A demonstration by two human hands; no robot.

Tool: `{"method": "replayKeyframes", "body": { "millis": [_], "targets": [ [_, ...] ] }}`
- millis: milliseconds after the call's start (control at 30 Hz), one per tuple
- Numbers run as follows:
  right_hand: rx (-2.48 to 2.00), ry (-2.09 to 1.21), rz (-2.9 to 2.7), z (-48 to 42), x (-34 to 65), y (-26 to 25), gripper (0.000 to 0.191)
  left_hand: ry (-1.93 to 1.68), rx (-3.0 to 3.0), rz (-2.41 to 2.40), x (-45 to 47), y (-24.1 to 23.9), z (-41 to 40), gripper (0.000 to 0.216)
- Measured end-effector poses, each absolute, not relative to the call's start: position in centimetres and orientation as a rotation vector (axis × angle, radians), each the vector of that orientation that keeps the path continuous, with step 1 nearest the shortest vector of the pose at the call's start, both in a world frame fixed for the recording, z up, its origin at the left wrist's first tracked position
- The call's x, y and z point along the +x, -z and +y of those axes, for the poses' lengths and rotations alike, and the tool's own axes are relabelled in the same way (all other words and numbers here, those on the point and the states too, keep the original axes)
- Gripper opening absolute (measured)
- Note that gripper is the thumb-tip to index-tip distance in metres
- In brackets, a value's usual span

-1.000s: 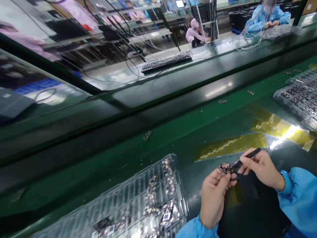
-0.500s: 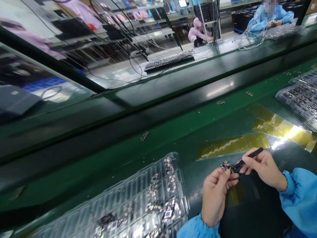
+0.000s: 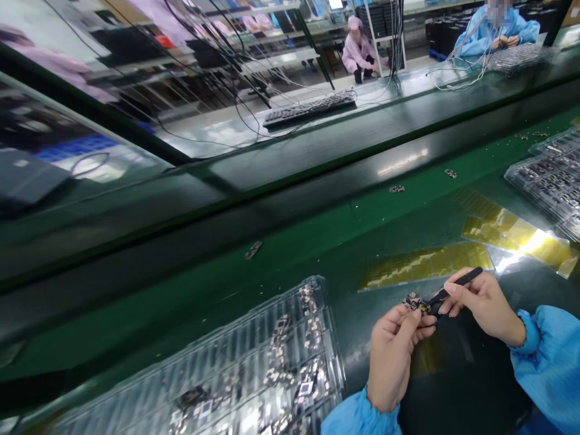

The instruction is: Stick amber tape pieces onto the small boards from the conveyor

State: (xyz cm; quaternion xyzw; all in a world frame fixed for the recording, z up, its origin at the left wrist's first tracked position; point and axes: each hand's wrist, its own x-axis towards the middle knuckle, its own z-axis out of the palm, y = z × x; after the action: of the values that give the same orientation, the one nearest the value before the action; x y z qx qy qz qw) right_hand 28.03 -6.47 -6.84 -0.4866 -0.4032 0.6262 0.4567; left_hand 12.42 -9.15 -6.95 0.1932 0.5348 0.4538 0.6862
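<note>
My left hand (image 3: 393,356), lower right of frame, fingers curled in, pinching a small circuit board (image 3: 413,302) at the fingertips. The board sits just above that hand, lifted off the counter (image 3: 317,241).

My right hand (image 3: 483,302), further right, fingers pressed together around black tweezers (image 3: 453,286). Tweezer tip is touching the board's right end; the handle angles up and right past my fingers. Both cuffs are blue.

Under the hands: dark mat. Just above them in frame, yellow tape strip (image 3: 426,266) lying flat on the counter, and a second, glossier yellow sheet (image 3: 516,232) at right catching glare.

Bottom centre-left: clear ribbed tray (image 3: 254,344) with small boards in several slots on its right side; can't tell how many.

Right edge: stack of clear trays (image 3: 548,178) loaded with parts.

Loose small parts on the green belt: one left of centre (image 3: 254,249), two more up right (image 3: 397,189) (image 3: 450,173).

Upper centre: black keyboard (image 3: 309,109) on the far counter, cables running over it. Top right: person in blue (image 3: 493,27) at another tray. Top centre: person in pink (image 3: 357,54), crouched on the floor.
</note>
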Motion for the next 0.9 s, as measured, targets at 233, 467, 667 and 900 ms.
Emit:
{"method": "replayKeyframes", "body": {
  "millis": [233, 467, 667, 900],
  "targets": [
    [-1.21, -1.537, -0.993, -6.5, 28.0, 6.8, 0.032, -1.001, 0.449, 1.204, 12.4, 6.9, -9.1, 0.023],
    [-1.218, -1.529, -1.006, -6.5, 27.9, 6.7, 0.034, -0.992, 0.476, 1.201, 12.4, 7.0, -9.2, 0.023],
    [-1.197, -1.536, -1.035, -6.6, 27.9, 6.6, 0.032, -0.98, 0.562, 1.245, 12.3, 7.7, -9.3, 0.024],
    [-1.161, -1.336, -1.294, -7.5, 28.2, 6.4, 0.02, -1.028, 0.584, 1.281, 12.4, 8.2, -9.5, 0.025]
  ]
}}
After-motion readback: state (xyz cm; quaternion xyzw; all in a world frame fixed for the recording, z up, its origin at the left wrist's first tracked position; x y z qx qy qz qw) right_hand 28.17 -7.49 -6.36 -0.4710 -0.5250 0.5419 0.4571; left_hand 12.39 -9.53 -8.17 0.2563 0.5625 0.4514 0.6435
